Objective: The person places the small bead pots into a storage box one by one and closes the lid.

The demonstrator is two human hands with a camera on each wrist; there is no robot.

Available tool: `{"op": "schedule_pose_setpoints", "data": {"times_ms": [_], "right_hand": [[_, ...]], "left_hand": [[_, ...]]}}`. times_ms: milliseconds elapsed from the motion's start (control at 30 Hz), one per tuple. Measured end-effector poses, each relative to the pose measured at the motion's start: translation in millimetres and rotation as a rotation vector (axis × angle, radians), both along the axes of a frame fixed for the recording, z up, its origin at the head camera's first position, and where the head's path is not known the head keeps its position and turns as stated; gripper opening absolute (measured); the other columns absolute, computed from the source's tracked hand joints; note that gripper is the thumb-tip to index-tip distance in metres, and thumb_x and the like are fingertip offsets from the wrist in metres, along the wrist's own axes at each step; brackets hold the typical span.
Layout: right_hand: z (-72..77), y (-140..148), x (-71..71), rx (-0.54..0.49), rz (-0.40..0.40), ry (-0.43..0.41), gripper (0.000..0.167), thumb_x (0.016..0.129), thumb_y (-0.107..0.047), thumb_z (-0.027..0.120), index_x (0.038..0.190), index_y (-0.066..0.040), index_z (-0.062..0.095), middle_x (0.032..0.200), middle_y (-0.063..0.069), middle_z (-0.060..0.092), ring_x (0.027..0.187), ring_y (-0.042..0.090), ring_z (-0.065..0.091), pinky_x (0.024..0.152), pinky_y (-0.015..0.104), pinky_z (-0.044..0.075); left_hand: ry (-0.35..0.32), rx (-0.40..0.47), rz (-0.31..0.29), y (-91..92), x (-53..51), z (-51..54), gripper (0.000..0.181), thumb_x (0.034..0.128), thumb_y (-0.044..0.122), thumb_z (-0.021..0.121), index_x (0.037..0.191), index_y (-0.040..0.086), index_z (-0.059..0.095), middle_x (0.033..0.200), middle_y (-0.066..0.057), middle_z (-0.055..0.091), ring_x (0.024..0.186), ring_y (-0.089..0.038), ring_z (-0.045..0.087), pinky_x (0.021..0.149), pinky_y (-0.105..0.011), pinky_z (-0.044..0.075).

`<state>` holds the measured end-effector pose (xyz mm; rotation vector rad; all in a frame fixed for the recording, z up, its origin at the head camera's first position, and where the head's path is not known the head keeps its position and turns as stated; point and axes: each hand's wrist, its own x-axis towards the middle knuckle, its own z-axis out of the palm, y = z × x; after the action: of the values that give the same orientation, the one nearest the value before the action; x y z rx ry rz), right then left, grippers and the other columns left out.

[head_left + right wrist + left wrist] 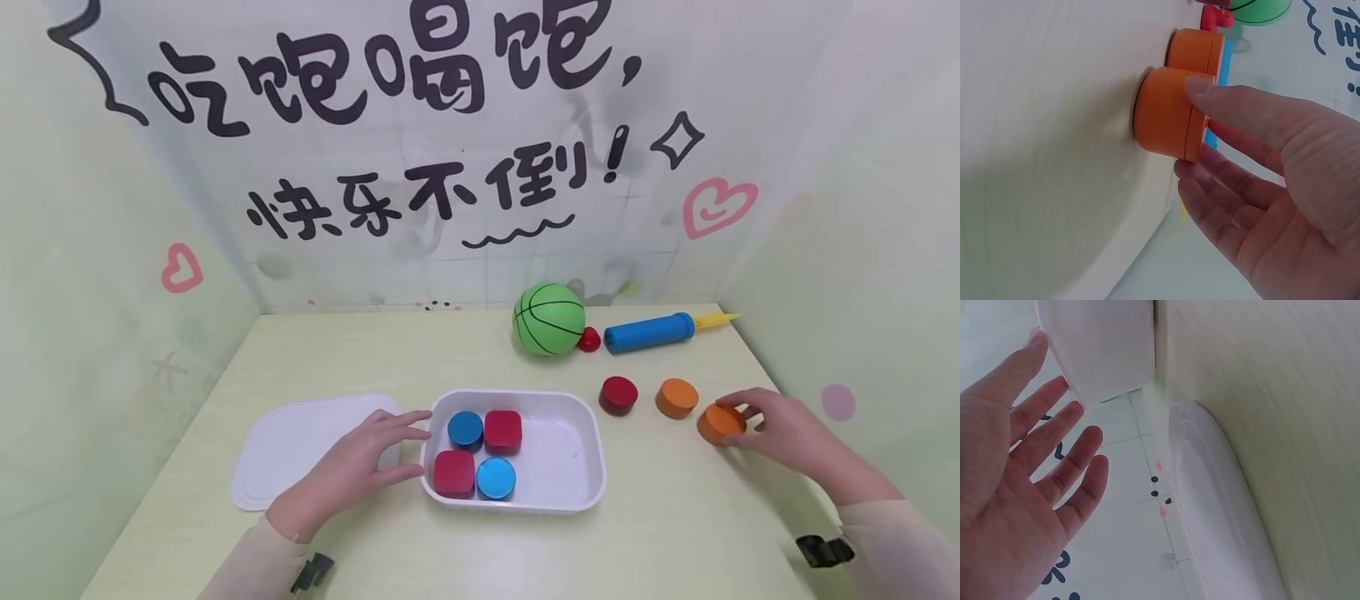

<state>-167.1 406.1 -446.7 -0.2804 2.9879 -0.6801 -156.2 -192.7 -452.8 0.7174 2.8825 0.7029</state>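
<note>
My right hand has its thumb and fingers around an orange round lidded container, which stands on the table at the right. The right wrist view shows the thumb on this orange container's near side. At the white tray's left rim, my left hand reaches with spread, nearly straight fingers, holding nothing. Inside the tray's left half are two blue round containers and two red squarish ones. A second orange container and a dark red round one stand between the tray and my right hand.
A white lid-like panel lies flat left of the tray, partly behind the left hand. Along the back are a green ball, a small red object and a blue hand pump with a yellow nozzle. Printed walls enclose the table.
</note>
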Motion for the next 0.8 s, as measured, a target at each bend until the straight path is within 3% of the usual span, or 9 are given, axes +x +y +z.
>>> {"op": "schedule_pose_setpoints", "data": {"times_ms": [200, 467, 633, 800], "right_hand": [[2.0, 2, 2.8, -0.021, -0.014, 0.007, 0.057, 0.076, -0.023, 0.091, 0.123, 0.001, 0.07, 0.114, 0.021, 0.071, 0.091, 0.026, 0.067, 0.066, 0.024, 0.053], [3.7, -14, 4.5, -0.039, 0.024, 0.11, 0.053, 0.075, -0.027, 0.093, 0.12, -0.005, 0.074, 0.112, 0.012, 0.073, 0.086, 0.014, 0.066, 0.071, 0.025, 0.057], [14.5, -29, 10.3, -0.05, 0.055, 0.195, 0.051, 0.073, -0.022, 0.095, 0.118, -0.009, 0.075, 0.11, 0.007, 0.073, 0.088, 0.006, 0.063, 0.071, 0.025, 0.058], [28.0, -53, 15.8, -0.041, 0.109, 0.266, 0.051, 0.069, -0.016, 0.096, 0.116, -0.011, 0.075, 0.108, 0.002, 0.072, 0.088, 0.006, 0.063, 0.07, 0.024, 0.059]], "left_hand": [[0.001, -0.008, 0.009, 2.4, 0.2, 2.1, 0.051, 0.0869, 0.055, 0.078, 0.133, 0.033, 0.07, 0.154, 0.02, 0.051, 0.128, -0.011, 0.053, 0.1, -0.042, 0.057], [0.017, -0.02, 0.027, -5.2, 4.6, 4.7, 0.053, 0.0853, 0.054, 0.08, 0.133, 0.033, 0.07, 0.151, 0.018, 0.054, 0.126, -0.011, 0.054, 0.094, -0.038, 0.06], [0.017, 0.004, -0.002, -4.3, 1.1, 1.4, 0.054, 0.087, 0.058, 0.076, 0.134, 0.034, 0.069, 0.153, 0.02, 0.052, 0.127, -0.009, 0.053, 0.097, -0.038, 0.059], [0.035, 0.017, -0.023, -1.6, -0.6, -3.7, 0.051, 0.0887, 0.056, 0.076, 0.134, 0.032, 0.069, 0.154, 0.018, 0.051, 0.128, -0.011, 0.053, 0.099, -0.042, 0.058]]}}
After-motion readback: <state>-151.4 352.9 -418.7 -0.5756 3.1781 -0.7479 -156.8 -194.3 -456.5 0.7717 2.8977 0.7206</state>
